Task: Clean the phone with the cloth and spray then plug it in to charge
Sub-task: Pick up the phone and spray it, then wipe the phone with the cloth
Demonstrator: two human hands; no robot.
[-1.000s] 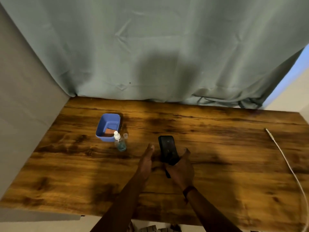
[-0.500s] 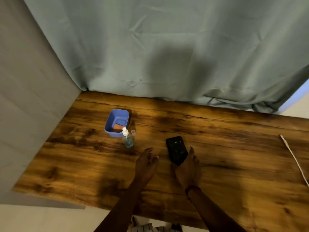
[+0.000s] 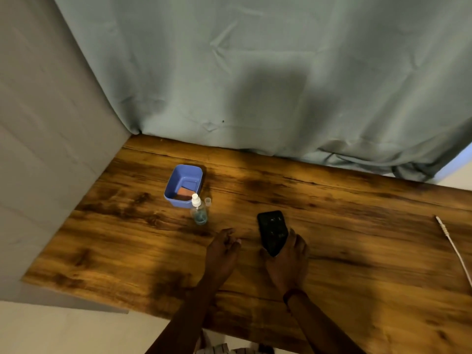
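A black phone (image 3: 272, 231) lies lengthwise near the middle of the wooden table (image 3: 357, 238). My right hand (image 3: 287, 261) grips its near end, with the thumb on the left and fingers on the right. My left hand (image 3: 222, 249) hovers left of the phone, fingers relaxed and holding nothing. A small clear spray bottle (image 3: 198, 213) with a white nozzle stands beyond my left hand. Behind it, an orange cloth (image 3: 185, 192) lies inside a blue tub (image 3: 176, 180). The white charging cable (image 3: 453, 247) lies at the table's right edge, plug end pointing away from me.
A small clear cap (image 3: 208, 201) stands right of the bottle. A grey-green curtain (image 3: 255, 85) hangs along the far edge of the table, and a grey wall (image 3: 46, 149) bounds its left side.
The phone has come down from a tilted hold to lie flat on the table. My left hand has drawn away from it to the left. The view has swung left.
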